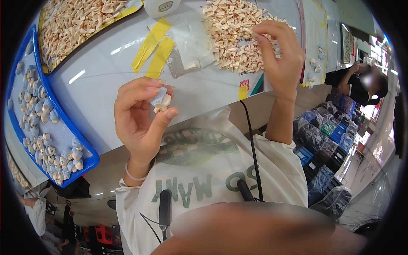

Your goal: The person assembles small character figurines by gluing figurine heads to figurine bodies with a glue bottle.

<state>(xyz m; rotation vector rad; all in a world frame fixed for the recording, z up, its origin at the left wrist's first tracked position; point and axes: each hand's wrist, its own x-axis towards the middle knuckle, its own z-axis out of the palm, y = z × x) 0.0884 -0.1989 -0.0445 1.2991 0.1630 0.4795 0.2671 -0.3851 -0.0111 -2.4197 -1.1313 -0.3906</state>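
Note:
Between the thumb and fingertips of my left hand is a small blue-and-cream figurine, held above the table's near edge. My right hand reaches over a loose pile of small cream pieces with reddish ends. Its thumb and index finger are drawn together at the pile's right side; whatever lies between the tips is too small to make out. A round clear plastic dish stands between the two hands, against the pile's left side. Beside it lies a small grey speckled patch.
A blue tray of similar figurines stands at the left. Behind it, a yellow-edged tray holds more cream pieces. Yellow tape strips and a white bottle are on the table. A black cable hangs in front. Another person is at far right.

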